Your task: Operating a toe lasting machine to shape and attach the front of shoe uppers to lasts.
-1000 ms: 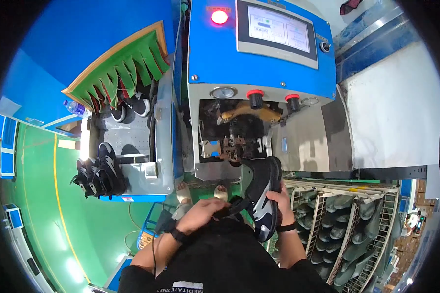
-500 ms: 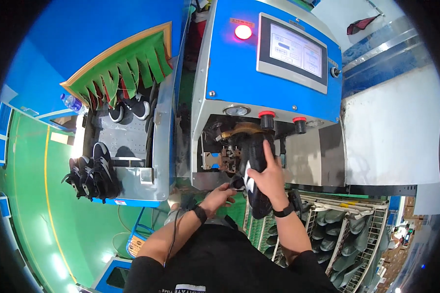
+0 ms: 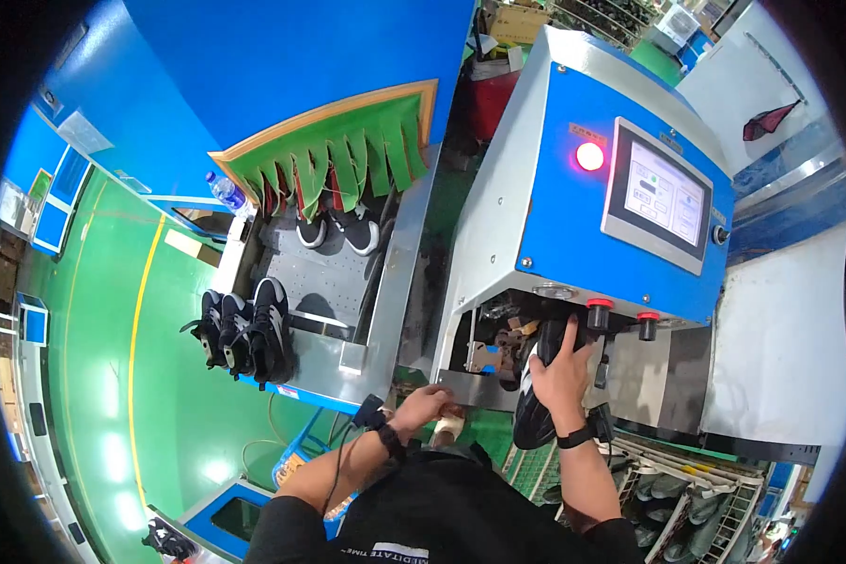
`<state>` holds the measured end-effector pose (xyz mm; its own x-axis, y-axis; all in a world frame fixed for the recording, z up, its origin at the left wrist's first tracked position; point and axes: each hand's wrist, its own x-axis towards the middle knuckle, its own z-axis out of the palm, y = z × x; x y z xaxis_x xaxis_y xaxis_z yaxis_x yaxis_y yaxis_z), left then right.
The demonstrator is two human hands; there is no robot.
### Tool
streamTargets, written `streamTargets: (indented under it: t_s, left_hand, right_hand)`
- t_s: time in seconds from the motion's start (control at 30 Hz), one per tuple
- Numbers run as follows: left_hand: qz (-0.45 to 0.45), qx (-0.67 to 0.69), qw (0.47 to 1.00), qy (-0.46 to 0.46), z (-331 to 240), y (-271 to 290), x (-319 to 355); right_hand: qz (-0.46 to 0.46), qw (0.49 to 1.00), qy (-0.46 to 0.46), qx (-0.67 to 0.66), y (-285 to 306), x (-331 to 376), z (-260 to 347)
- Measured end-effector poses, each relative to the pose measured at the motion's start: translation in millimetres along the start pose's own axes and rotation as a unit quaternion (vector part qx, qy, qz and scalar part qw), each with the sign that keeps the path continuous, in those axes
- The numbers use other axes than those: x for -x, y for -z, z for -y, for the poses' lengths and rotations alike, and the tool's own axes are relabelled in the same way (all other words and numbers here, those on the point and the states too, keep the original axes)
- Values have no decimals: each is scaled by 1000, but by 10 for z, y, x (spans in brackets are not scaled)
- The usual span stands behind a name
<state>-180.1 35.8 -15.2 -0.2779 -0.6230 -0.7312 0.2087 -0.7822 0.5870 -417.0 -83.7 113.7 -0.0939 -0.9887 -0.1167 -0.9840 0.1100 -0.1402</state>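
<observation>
My right hand (image 3: pixel 561 383) grips a black shoe with a white side patch (image 3: pixel 533 414), its index finger stretched along the shoe. One end of the shoe reaches under the blue and white machine (image 3: pixel 522 240), beside metal clamp parts (image 3: pixel 498 355) in its opening; the other end points toward me. Left of the shoe and apart from it, my left hand (image 3: pixel 425 407) is closed with curled fingers, near the machine's lower front edge. Whether it holds anything is hidden.
A lit red lamp (image 3: pixel 589 156) and a screen (image 3: pixel 663 199) are on the machine. To the left, several black and white shoes (image 3: pixel 271 329) stand on a metal conveyor end (image 3: pixel 334 362) before a green strip curtain (image 3: pixel 348 164). A rack of shoe-shaped forms (image 3: pixel 672 498) is at lower right.
The view has swung left, so the scene sits farther right and lower. My left hand has drawn back from the shoe. My right hand still holds the shoe at the machine opening.
</observation>
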Motion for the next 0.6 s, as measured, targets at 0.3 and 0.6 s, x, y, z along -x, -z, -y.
streamTargets:
  t_s: [0.3,0.6]
  left_hand:
    - [79,-48,995,-22,-161,-260,195]
    - [307,86,945,67,-210,-593,639]
  right_hand:
    - [-63,996,8,-64,58,394,-103]
    - [-115,986,71,-98,187,2049,-321]
